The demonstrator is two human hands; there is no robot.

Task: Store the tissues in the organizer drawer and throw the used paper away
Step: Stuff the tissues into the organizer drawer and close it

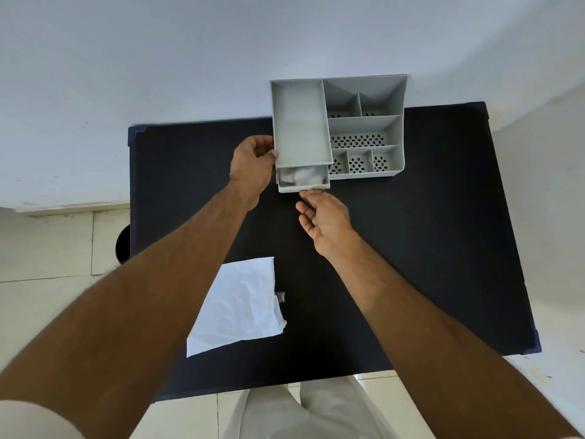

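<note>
Tissues (303,176) sit white and bunched inside the drawer (304,184), which stands partly pulled out from the bottom of the grey organizer (367,128) at the far edge of the black table (411,248). You appear to be at the closing step: push the drawer front squarely with your fingertips so it slides straight, and check that no tissue sticks up to catch under the tray above. Keep your bracing hand firm so the organizer does not skid toward the wall.

Your left hand (251,167) wraps the organizer's left side, thumb against the upper tray's corner, fingers pressed to the wall in a steadying hold. Your right hand (323,221) reaches palm-up and loosely spread, holding nothing, fingertips (305,194) touching or just short of the drawer's front lip; which one, you cannot tell from here.

Nearer you, the crumpled white paper (240,307) lies flat on the table, not yet thrown away. A dark round bin (123,245) peeks out at the table's left edge.
</note>
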